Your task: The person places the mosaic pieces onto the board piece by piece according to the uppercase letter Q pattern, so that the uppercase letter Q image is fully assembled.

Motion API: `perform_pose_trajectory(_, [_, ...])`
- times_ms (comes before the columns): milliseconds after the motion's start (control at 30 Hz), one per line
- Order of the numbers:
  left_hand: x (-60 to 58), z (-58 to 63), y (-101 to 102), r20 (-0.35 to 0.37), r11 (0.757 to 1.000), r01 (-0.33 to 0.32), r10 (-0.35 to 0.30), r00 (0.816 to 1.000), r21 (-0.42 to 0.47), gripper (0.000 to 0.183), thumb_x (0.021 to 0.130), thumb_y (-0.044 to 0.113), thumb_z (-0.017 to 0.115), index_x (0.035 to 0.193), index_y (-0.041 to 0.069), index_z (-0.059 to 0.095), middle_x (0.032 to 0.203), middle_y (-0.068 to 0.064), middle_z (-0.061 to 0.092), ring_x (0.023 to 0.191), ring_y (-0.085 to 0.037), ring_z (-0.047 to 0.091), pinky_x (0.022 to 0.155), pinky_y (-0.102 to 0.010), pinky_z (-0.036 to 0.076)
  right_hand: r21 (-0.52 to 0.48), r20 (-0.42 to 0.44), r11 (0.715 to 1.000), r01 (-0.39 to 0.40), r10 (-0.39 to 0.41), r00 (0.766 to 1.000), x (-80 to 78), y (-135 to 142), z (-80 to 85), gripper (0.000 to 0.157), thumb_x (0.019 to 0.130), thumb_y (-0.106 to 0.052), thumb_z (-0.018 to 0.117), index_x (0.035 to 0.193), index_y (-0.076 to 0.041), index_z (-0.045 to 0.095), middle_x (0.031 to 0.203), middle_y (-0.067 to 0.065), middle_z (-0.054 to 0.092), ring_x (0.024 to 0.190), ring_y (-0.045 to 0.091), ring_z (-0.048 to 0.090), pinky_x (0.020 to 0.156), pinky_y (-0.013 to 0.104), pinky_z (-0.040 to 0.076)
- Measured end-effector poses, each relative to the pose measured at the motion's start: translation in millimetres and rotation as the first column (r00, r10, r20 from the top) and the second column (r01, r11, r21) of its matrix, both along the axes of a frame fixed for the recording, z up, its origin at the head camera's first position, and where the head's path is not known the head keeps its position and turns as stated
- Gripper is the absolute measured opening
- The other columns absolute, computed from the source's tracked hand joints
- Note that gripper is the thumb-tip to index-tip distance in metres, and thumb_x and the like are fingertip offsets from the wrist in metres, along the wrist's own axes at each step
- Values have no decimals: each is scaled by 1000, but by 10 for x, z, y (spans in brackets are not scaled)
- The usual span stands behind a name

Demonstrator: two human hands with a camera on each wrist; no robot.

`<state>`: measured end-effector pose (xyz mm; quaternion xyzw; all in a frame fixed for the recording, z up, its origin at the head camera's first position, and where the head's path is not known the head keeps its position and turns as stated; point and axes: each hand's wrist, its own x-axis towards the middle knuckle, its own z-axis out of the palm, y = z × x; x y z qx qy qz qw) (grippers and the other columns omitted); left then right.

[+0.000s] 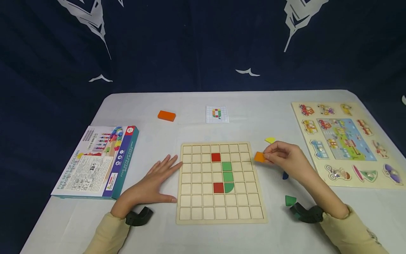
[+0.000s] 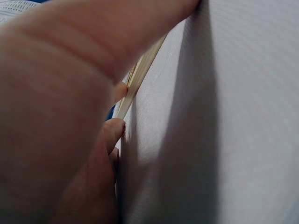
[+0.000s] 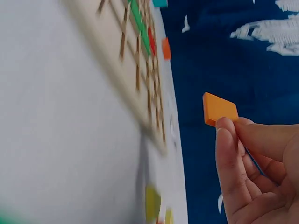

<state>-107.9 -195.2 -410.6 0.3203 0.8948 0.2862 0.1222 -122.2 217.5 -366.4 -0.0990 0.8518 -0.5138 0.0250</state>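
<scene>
The wooden grid board (image 1: 207, 213) lies flat on the white table. On it sit two red square tiles, one upper (image 1: 216, 157) and one lower (image 1: 218, 187). Right of these runs a column of two green squares (image 1: 227, 171) and a green tile with a rounded corner (image 1: 229, 187). Just past the board's right edge, my right hand (image 1: 290, 160) pinches an orange tile (image 3: 219, 108) between thumb and fingers, raised off the table. My left hand (image 1: 152, 183) rests with fingers spread along the board's left edge, fingertips at its side.
A small pattern card (image 1: 217, 114) and an orange block (image 1: 166, 115) lie behind the board. Yellow (image 1: 270, 140), blue (image 1: 285, 175) and green (image 1: 290, 200) pieces lie around the right hand. A flat box (image 1: 95, 162) stands left, a picture puzzle board (image 1: 326, 167) right.
</scene>
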Motion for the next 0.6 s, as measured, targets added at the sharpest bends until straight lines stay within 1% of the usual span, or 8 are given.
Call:
perform_pose_trajectory(67, [-1, 4, 0, -1, 1000, 1, -1, 1000, 3, 105, 65, 48, 81, 149, 13, 27, 155, -9, 10, 140, -28, -1, 108, -51, -1, -48, 18, 999, -13, 14, 1000, -34, -115, 23, 8, 86, 3, 63, 93, 8, 61, 85, 16, 67, 73, 20, 66, 65, 30, 55])
perform_pose_trajectory(167, [-2, 9, 0, -4, 1000, 3, -3, 1000, 2, 105, 65, 48, 81, 149, 13, 27, 155, -9, 10, 140, -28, -1, 108, -51, -1, -116, 69, 993, -33, 41, 997, -83, -296, 26, 9, 87, 4, 63, 93, 10, 60, 84, 16, 67, 75, 25, 66, 67, 33, 55])
perform_pose_trajectory(267, [-2, 12, 0, -6, 1000, 4, -4, 1000, 1, 105, 65, 48, 81, 149, 13, 27, 155, -9, 10, 140, -28, -1, 108, -51, 0, -185, 125, 981, -62, 87, 988, -125, -486, 0, 9, 86, 5, 63, 93, 10, 60, 82, 17, 67, 76, 30, 66, 69, 36, 55])
perform_pose_trajectory(333, [-1, 13, 1, -6, 1000, 4, -4, 1000, 2, 105, 65, 48, 81, 148, 12, 27, 155, -9, 10, 140, -28, -1, 108, -51, 0, -216, 149, 972, -92, 126, 981, -144, -610, -25, 10, 86, 4, 63, 93, 10, 60, 81, 16, 66, 77, 31, 66, 69, 37, 55])
perform_pose_trajectory(433, [1, 10, 1, -4, 1000, 3, -3, 1000, 0, 105, 66, 48, 81, 149, 13, 27, 155, -9, 11, 140, -28, -1, 108, -51, 0, -263, 166, 955, -138, 185, 969, -164, -790, -63, 8, 87, 6, 61, 94, 10, 60, 81, 15, 66, 76, 31, 66, 69, 36, 55])
perform_pose_trajectory(600, [4, 7, -2, 1, 1000, 4, -4, 1000, -1, 104, 66, 48, 81, 149, 13, 27, 155, -9, 11, 140, -28, -1, 108, -51, -1, -291, 172, 937, -193, 249, 953, -174, -1022, -120, 6, 87, 9, 59, 92, 10, 61, 81, 14, 65, 76, 31, 66, 68, 36, 55])
